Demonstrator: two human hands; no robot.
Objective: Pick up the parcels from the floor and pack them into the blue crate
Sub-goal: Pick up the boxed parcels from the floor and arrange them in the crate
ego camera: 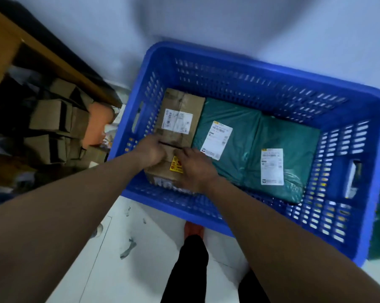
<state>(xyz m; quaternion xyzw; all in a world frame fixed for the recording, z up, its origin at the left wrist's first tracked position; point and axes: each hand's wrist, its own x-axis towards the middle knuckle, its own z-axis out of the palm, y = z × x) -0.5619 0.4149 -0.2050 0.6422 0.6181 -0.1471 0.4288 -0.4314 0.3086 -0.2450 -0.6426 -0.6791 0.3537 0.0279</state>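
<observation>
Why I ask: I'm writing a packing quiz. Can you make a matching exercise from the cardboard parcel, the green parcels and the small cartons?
Things:
1. cardboard parcel
2. green parcels
3. small cartons

Places:
A. outside the blue crate, to its left
B. crate's left end, touched by the left hand and right hand
C. crate's middle and right

Pairs: 1-B, 2-C, 3-A

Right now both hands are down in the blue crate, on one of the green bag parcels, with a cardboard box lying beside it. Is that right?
Not quite. In the head view the left hand and right hand are on the cardboard box in the blue crate. The green bag parcels lie beside it, untouched.
</observation>
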